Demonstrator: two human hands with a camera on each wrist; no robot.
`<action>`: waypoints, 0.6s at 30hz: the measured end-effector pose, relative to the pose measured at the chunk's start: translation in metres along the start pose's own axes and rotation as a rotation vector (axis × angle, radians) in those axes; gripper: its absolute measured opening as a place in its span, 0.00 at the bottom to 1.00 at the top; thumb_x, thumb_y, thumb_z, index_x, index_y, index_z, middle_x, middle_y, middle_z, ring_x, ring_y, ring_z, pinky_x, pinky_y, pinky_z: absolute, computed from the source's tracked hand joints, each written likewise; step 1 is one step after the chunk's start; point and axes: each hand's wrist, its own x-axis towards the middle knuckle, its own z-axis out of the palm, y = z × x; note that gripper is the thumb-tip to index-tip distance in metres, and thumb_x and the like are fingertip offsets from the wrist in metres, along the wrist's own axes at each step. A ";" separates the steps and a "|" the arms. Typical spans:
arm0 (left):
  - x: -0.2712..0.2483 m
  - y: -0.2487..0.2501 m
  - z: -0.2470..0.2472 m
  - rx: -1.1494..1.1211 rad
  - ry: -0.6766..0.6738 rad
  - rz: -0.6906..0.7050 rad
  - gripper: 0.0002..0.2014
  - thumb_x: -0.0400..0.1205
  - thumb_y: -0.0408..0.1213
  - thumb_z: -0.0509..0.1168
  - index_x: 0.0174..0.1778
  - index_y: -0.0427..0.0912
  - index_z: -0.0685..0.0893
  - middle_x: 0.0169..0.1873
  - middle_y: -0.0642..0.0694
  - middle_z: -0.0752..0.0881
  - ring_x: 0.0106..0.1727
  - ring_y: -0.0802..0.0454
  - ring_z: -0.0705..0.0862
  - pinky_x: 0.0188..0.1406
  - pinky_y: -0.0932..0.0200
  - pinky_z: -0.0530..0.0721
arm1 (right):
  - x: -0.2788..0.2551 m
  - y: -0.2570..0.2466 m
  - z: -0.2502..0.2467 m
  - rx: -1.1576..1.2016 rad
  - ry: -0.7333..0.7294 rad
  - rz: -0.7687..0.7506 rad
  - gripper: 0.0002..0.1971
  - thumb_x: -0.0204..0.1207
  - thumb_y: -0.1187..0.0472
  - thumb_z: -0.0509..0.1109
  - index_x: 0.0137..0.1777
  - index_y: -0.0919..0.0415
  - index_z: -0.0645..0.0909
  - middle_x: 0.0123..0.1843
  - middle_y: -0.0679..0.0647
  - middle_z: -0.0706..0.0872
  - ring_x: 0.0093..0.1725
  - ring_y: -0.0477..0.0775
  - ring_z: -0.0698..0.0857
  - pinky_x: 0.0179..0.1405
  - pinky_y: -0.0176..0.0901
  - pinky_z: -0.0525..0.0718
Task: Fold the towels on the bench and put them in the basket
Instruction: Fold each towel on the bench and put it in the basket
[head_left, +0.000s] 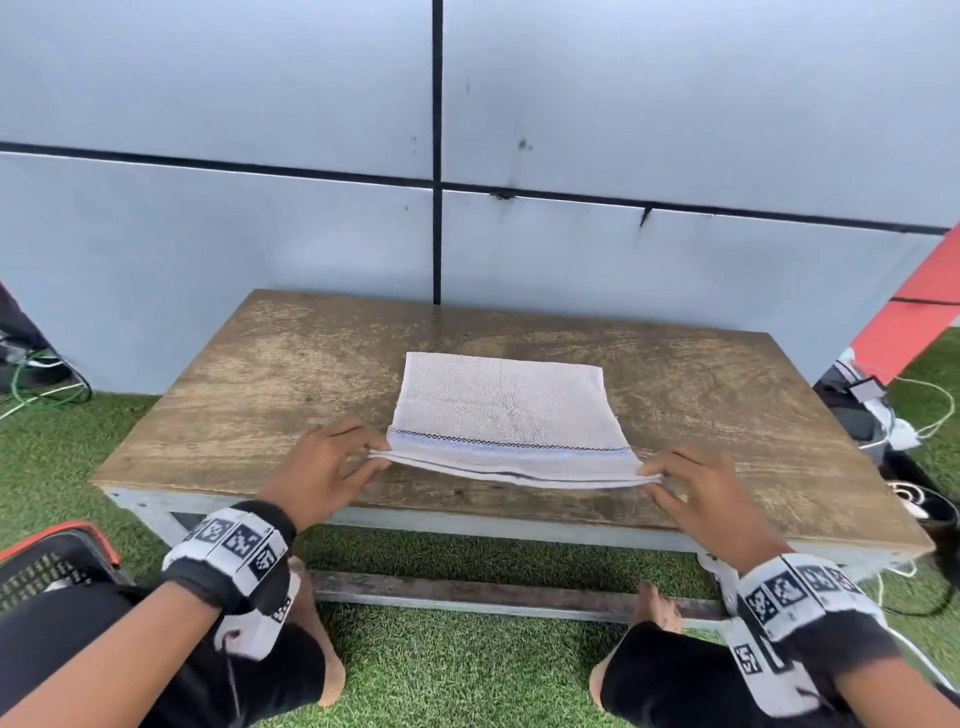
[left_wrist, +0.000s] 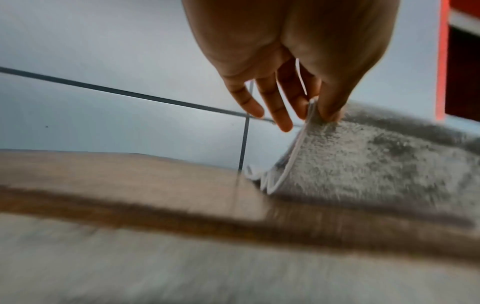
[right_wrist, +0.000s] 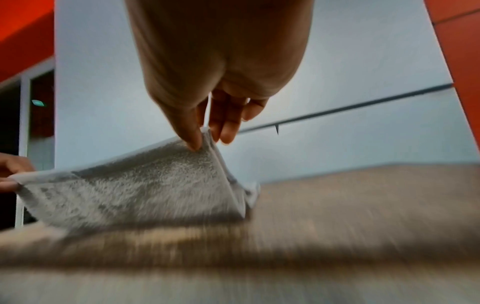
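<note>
A white towel (head_left: 504, 410) with a dark checked stripe lies half folded on the wooden bench (head_left: 260, 374). Its near edge is lifted off the wood. My left hand (head_left: 332, 462) pinches the towel's near left corner (left_wrist: 313, 111) between thumb and fingers. At the near right corner (right_wrist: 205, 139), my right hand (head_left: 701, 493) pinches the towel in the same way. The towel's underside (right_wrist: 145, 185) hangs stretched between both hands. The basket (head_left: 57, 561), black mesh with a red rim, stands on the grass at the lower left.
A grey panelled wall (head_left: 436, 156) rises right behind the bench. Green cables (head_left: 36, 384) lie on the grass at the left. Bags, white cords and a dark container (head_left: 924, 509) crowd the right side. My bare feet (head_left: 660, 608) rest under the bench's front rail.
</note>
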 end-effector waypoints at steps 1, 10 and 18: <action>0.009 0.007 -0.010 -0.014 0.048 -0.006 0.15 0.78 0.52 0.61 0.50 0.46 0.85 0.45 0.56 0.82 0.42 0.56 0.83 0.44 0.50 0.85 | 0.007 -0.003 -0.011 0.000 0.037 -0.025 0.13 0.67 0.66 0.77 0.48 0.50 0.84 0.43 0.42 0.82 0.43 0.46 0.80 0.49 0.58 0.80; 0.086 0.063 -0.115 -0.087 0.369 -0.061 0.03 0.83 0.43 0.62 0.49 0.49 0.79 0.40 0.56 0.84 0.42 0.64 0.80 0.44 0.79 0.73 | 0.065 -0.054 -0.137 0.037 0.312 -0.064 0.11 0.71 0.71 0.73 0.48 0.56 0.81 0.41 0.43 0.83 0.42 0.33 0.79 0.46 0.18 0.70; 0.105 0.088 -0.158 -0.161 0.335 -0.135 0.04 0.81 0.38 0.66 0.46 0.54 0.82 0.44 0.61 0.86 0.46 0.61 0.84 0.48 0.72 0.78 | 0.074 -0.063 -0.169 0.158 0.276 0.056 0.06 0.75 0.63 0.71 0.50 0.53 0.82 0.43 0.39 0.84 0.41 0.27 0.80 0.41 0.20 0.74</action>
